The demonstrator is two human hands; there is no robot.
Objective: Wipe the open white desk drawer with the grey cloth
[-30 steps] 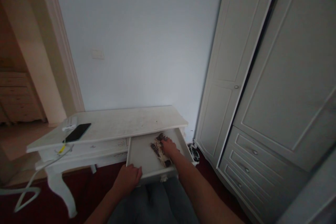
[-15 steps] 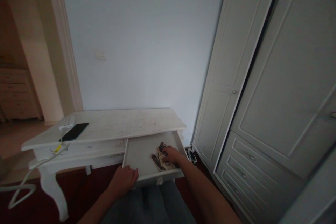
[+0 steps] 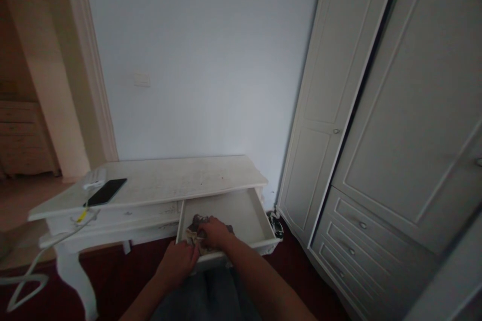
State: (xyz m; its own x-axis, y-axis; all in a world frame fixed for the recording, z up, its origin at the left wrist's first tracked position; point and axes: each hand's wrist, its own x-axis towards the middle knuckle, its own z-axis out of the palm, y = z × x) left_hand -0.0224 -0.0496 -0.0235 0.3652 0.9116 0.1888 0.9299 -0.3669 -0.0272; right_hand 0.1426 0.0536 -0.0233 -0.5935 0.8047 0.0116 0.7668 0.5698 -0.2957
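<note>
A white drawer [image 3: 244, 213] stands pulled out of the white table in front of me. Inside it, at the left side, lies a crumpled brown and beige cloth [image 3: 192, 235]. My right hand [image 3: 214, 233] is closed on the cloth, its fingers bunched into the fabric and partly hidden. My left hand [image 3: 181, 257] grips the drawer's front left corner, right beside the cloth; its fingertips touch or nearly touch the fabric.
On the table top [image 3: 169, 175] lie a dark phone [image 3: 107, 191] and a white object [image 3: 95, 179], with a white cable [image 3: 56, 236] hanging off the left side. A wardrobe [image 3: 320, 160] stands at the right. Black and white shoes [image 3: 275, 224] sit on the floor beside the table.
My right hand has moved left across the drawer with the cloth, from its right side to beside my left hand. The left hand stays at the drawer's corner.
</note>
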